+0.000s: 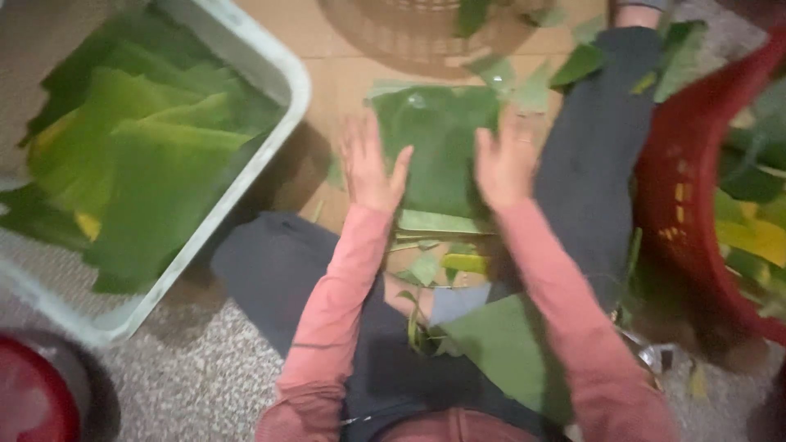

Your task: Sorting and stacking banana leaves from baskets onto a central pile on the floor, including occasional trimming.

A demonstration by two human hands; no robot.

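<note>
The floor [205,368] is speckled grey stone, with a sheet of brown cardboard [344,74] laid over it ahead. A pale tub [270,106] of stacked green leaves stands at the left, a red basket [688,205] at the right, and a woven basket [409,33] at the top edge. Leaf scraps [532,82] lie scattered on the cardboard under soft, dim light.

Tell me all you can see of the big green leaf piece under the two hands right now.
The leaf piece is dark green, roughly rectangular with straight edges, and lies flat on a tan board between the person's legs. It looks smooth and slightly glossy. The left hand presses its left edge, the right hand its right edge, both palms down with fingers spread. Lighter leaf scraps lie just below it. The picture is blurred, so veins cannot be made out.
</note>
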